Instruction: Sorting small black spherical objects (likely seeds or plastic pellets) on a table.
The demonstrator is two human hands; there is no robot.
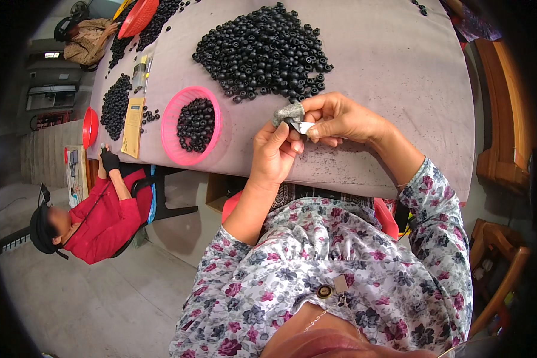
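My left hand (271, 149) is closed, its thumb and fingers pinching a small black bead (289, 121), mostly hidden by the fingertips. Right up against it, my right hand (343, 119) is closed on a short, flat, pale blade (306, 127). The blade's tip meets the bead. A grey wrapping (289, 111) covers a fingertip where the two hands meet; I cannot tell which hand's finger. Just beyond my hands lies a big heap of black beads (262, 53). To their left stands a pink plastic basket (168, 128) with more black beads (196, 124) inside.
Dark crumbs dot the cloth-covered table (394, 65) around my hands. On the left lie a tan packet (132, 128), a smaller bead heap (116, 104) and a red bowl (90, 127). One person in red (107, 209) sits there; another person (88, 40) is farther off. A wooden chair (498, 274) stands right.
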